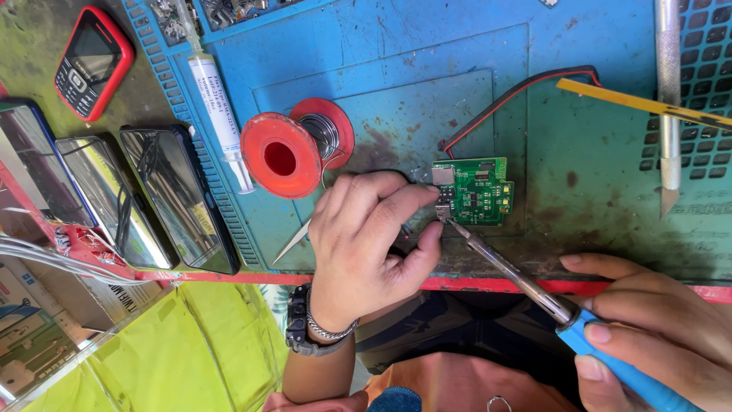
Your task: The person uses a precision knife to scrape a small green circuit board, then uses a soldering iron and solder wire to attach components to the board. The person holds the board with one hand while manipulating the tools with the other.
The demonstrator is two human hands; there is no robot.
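Fingertips of the left hand (374, 236) pinch a small connector (442, 211) against the green circuit board (476, 191); the right hand (656, 328) grips a blue-handled soldering iron (534, 286), tip touching the connector.

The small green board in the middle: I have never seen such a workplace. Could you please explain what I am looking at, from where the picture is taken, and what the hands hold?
The picture comes from a camera worn on the person's head, looking down at the person's own two bare hands over a worn blue rubber work mat. The left hand pinches something small at the edge of the small green circuit board, which has red and black wires attached. The right hand grips a blue-handled soldering iron, whose metal tip touches the board's edge. Nearby lie a red spool of solder wire, a white syringe, a silver craft knife, a red and black keypad phone and three dark smartphones.
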